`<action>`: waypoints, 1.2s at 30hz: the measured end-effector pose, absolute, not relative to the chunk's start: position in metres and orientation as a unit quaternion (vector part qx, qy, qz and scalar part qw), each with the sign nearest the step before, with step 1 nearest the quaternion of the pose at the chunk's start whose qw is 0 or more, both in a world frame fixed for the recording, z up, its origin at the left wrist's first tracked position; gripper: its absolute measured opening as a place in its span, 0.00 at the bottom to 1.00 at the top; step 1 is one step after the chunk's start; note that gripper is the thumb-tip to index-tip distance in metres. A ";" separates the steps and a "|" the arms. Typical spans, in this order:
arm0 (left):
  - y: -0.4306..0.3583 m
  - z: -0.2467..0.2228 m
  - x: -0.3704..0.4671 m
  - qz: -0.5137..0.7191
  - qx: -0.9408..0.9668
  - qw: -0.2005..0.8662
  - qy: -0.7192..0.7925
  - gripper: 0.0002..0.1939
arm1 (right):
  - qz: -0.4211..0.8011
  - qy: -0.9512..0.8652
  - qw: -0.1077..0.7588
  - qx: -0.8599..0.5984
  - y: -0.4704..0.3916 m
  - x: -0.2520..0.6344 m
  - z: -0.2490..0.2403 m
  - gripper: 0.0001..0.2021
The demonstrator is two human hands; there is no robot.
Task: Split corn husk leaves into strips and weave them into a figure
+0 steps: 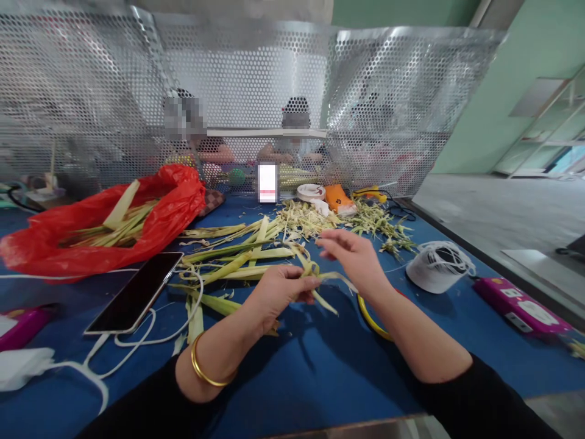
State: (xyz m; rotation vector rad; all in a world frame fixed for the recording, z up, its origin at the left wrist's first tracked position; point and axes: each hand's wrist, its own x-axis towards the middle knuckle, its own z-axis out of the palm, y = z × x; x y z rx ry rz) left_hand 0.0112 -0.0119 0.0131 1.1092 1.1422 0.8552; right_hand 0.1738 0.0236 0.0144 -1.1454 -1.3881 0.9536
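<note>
My left hand (284,285) is closed, thumb against fingers, on a small bunch of knotted pale-green leaf strips (311,267). Loose ends of the strips hang out below and to the right, above the blue tabletop. Just right of the bunch, my right hand (350,255) is raised with thumb and fingertips drawn together. Whatever is between those fingertips, if anything, is too small to make out. Beyond the left hand lie several long flat leaf strips (233,266). A yellow ring (372,320) lies partly hidden beneath my right forearm.
Left are a red plastic bag (183,192) of leaves, a smartphone (137,292) and white cables. Leaf scraps (301,219), a tape roll (311,192) and an orange packet (338,199) lie behind. A string spool (429,268) and purple box (516,305) stand right. People sit behind the perforated screen.
</note>
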 end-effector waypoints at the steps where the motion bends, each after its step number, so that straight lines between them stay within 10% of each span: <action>1: -0.011 0.013 0.011 0.410 0.456 0.606 0.506 0.13 | 0.332 -0.574 0.569 -0.486 0.021 0.176 0.018 0.11; 4: -0.007 0.015 0.008 0.501 0.404 0.574 0.507 0.14 | 0.154 -0.598 0.612 -0.494 0.009 0.176 0.025 0.12; 12: -0.007 0.015 0.008 0.565 0.370 0.566 0.472 0.15 | 0.177 -0.813 0.330 -0.445 0.002 0.158 0.006 0.15; 20: -0.001 0.006 0.006 0.578 0.289 0.615 0.452 0.15 | -0.086 -0.782 0.478 -0.391 -0.018 0.152 0.006 0.06; 29: -0.011 0.010 0.016 0.615 0.306 0.595 0.417 0.16 | 0.353 -0.702 0.411 -0.462 -0.008 0.130 -0.015 0.11; 36: -0.005 0.015 0.007 0.611 0.298 0.587 0.440 0.17 | 0.439 -0.697 0.437 -0.361 -0.016 0.129 -0.004 0.10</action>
